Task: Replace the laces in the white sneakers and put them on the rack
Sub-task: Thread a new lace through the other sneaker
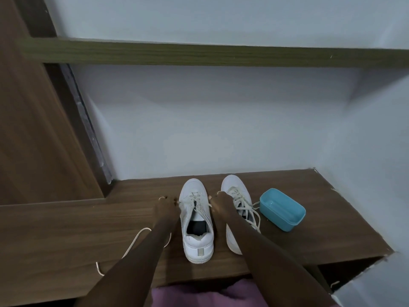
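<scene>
Two white sneakers stand side by side, toes to the wall, on a brown wooden bench top (77,224). The left sneaker (193,188) has loosened laces over its tongue. The right sneaker (235,185) is laced, with its lace ends spilling off to the right. My left hand (166,204) lies just left of the left sneaker and pinches a cream lace (132,242), which trails back along the bench under my forearm. Between the two shoes, my right hand (218,202) pinches a short lace end by the eyelets.
An empty blue plastic tub (282,209) sits right of the sneakers. An olive wooden shelf (199,54) crosses the pale wall above. A brown cabinet panel (33,129) rises on the left. The bench has an open compartment (345,275) below at right.
</scene>
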A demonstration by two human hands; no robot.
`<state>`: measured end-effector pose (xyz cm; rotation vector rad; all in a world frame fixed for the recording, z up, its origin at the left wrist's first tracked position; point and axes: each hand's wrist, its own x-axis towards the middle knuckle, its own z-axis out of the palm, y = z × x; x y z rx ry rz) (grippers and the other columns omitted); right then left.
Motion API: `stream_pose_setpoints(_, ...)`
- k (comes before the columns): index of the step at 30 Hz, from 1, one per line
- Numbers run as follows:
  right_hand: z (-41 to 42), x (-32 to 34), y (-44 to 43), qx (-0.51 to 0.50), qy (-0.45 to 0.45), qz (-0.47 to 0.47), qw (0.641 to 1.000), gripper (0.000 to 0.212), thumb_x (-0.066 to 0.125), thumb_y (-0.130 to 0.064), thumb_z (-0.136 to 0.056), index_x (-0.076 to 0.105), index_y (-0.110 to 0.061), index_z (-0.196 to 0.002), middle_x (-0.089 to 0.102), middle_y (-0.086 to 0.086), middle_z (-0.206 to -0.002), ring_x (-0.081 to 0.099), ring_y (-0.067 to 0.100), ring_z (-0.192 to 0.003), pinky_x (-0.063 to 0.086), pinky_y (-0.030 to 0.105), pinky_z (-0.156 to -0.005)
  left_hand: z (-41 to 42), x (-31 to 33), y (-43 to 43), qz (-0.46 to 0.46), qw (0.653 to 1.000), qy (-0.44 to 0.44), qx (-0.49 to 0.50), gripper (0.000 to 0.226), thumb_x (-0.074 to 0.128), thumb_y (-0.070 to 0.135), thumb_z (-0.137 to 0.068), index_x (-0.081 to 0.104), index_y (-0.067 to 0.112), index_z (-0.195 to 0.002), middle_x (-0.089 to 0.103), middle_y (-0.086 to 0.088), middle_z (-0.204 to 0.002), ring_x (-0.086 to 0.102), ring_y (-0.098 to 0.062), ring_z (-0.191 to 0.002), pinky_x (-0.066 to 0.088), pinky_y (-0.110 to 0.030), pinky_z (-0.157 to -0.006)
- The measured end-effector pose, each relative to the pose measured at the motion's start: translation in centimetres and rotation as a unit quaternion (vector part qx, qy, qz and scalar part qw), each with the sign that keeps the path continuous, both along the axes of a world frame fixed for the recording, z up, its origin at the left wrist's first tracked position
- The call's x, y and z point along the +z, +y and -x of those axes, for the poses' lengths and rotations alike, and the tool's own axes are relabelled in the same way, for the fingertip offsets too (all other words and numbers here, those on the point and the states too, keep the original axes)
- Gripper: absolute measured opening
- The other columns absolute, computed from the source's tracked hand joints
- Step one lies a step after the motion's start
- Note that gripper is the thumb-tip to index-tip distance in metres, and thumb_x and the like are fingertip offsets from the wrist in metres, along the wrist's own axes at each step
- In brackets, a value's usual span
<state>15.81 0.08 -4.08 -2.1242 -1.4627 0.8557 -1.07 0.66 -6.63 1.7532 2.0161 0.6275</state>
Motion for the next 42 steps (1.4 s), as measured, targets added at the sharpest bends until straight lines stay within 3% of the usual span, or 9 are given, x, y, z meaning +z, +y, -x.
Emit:
stream_pose_setpoints(4, -0.9, 1.4, -0.6, 0.020, 0.033, 0.032, 0.999, 0.032, 0.042, -0.013, -0.096, 0.036, -0.018, -0.065, 0.036, -0.005, -0.068, 0.035, 0.005, -0.058, 0.028, 0.014, -0.049, -2.5, 1.4, -0.8, 0.040, 0.997, -0.044, -0.040, 0.031, 0.052, 0.035, -0.094, 0.065, 0.011, -0.109, 0.066, -0.011, -0.110, 0.059, -0.028, -0.106, 0.041, -0.028, -0.080)
stream_pose_setpoints(7, -1.3, 2.3, -0.4, 0.024, -0.007, 0.001, 1.000, 0.033, 0.044, -0.006, -0.091, 0.036, -0.012, -0.060, 0.040, -0.002, -0.065, 0.048, 0.017, -0.071, 0.028, 0.017, -0.050, -3.3, 1.7, -1.2, 0.048, 0.997, -0.031, -0.054, 0.035, 0.048, 0.034, -0.096, 0.066, 0.005, -0.102, 0.067, -0.013, -0.106, 0.060, -0.028, -0.101, 0.043, -0.029, -0.079)
stream_pose_setpoints(10, -1.8, 3.0, -0.3, 0.006, -0.001, -0.057, 0.998, 0.020, 0.046, -0.006, -0.087, 0.062, 0.004, -0.081, 0.067, 0.012, -0.087, 0.060, 0.027, -0.090, 0.044, 0.027, -0.072, -3.5, 1.6, -1.2, 0.062, 0.996, -0.038, -0.056, 0.035, 0.050, 0.037, -0.093, 0.066, 0.007, -0.085, 0.066, -0.010, -0.089, 0.061, -0.026, -0.088, 0.041, -0.029, -0.072)
stream_pose_setpoints(13, -1.9, 3.6, -0.1, 0.019, -0.020, -0.095, 0.995, 0.024, 0.048, -0.010, -0.087, 0.069, -0.001, -0.093, 0.071, 0.013, -0.099, 0.063, 0.029, -0.099, 0.051, 0.038, -0.087, -3.4, 1.6, -1.4, 0.074, 0.995, -0.041, -0.058, 0.033, 0.055, 0.038, -0.091, 0.059, 0.011, -0.071, 0.054, 0.001, -0.066, 0.053, -0.016, -0.070, 0.035, -0.026, -0.061)
stream_pose_setpoints(19, -1.2, 2.0, 0.0, 0.104, -0.152, -0.046, 0.982, 0.028, 0.043, -0.012, -0.090, 0.045, -0.014, -0.062, 0.060, 0.008, -0.079, 0.064, 0.031, -0.091, 0.037, 0.026, -0.060, -3.0, 1.2, -1.2, 0.057, 0.995, -0.080, -0.030, 0.049, 0.051, 0.034, -0.095, 0.045, 0.013, -0.051, 0.043, -0.001, -0.053, 0.046, -0.017, -0.062, 0.030, -0.028, -0.061)
stream_pose_setpoints(22, -0.4, 1.6, -0.8, 0.085, -0.166, -0.066, 0.980, 0.035, 0.041, -0.005, -0.089, 0.031, -0.019, -0.058, 0.042, 0.000, -0.064, 0.063, 0.032, -0.092, 0.037, 0.028, -0.063, -2.6, 1.1, -1.2, 0.041, 0.994, -0.092, -0.030, 0.051, 0.050, 0.030, -0.095, 0.039, 0.012, -0.049, 0.039, -0.002, -0.050, 0.038, -0.014, -0.053, 0.026, -0.030, -0.054)
stream_pose_setpoints(28, 0.6, 0.2, -1.2, 0.055, -0.164, -0.086, 0.981, 0.025, 0.039, -0.004, -0.091, 0.060, -0.009, -0.104, 0.062, 0.008, -0.107, 0.061, 0.028, -0.102, 0.044, 0.030, -0.075, -1.4, -1.5, -0.1, 0.052, 0.973, -0.223, -0.008, 0.041, 0.057, 0.020, -0.089, 0.043, 0.011, -0.052, 0.041, -0.012, -0.057, 0.043, -0.020, -0.061, 0.037, -0.032, -0.062)
stream_pose_setpoints(35, 0.9, -1.7, -0.7, 0.108, -0.161, -0.053, 0.980, 0.028, 0.044, -0.009, -0.092, 0.061, -0.010, -0.114, 0.063, 0.008, -0.117, 0.059, 0.028, -0.113, 0.047, 0.033, -0.089, -1.8, -1.3, -0.6, 0.061, 0.977, -0.204, -0.021, 0.040, 0.046, 0.014, -0.094, 0.039, 0.012, -0.055, 0.042, -0.006, -0.056, 0.041, -0.019, -0.057, 0.033, -0.027, -0.058)
stream_pose_setpoints(42, -0.7, 0.4, 0.0, 0.048, -0.120, -0.051, 0.990, 0.019, 0.043, -0.012, -0.093, 0.060, -0.003, -0.090, 0.064, 0.016, -0.110, 0.062, 0.032, -0.102, 0.045, 0.032, -0.073, -2.0, -1.6, -0.6, 0.060, 0.978, -0.201, -0.008, 0.041, 0.045, 0.013, -0.096, 0.038, 0.012, -0.055, 0.041, -0.004, -0.055, 0.042, -0.020, -0.059, 0.029, -0.030, -0.057)
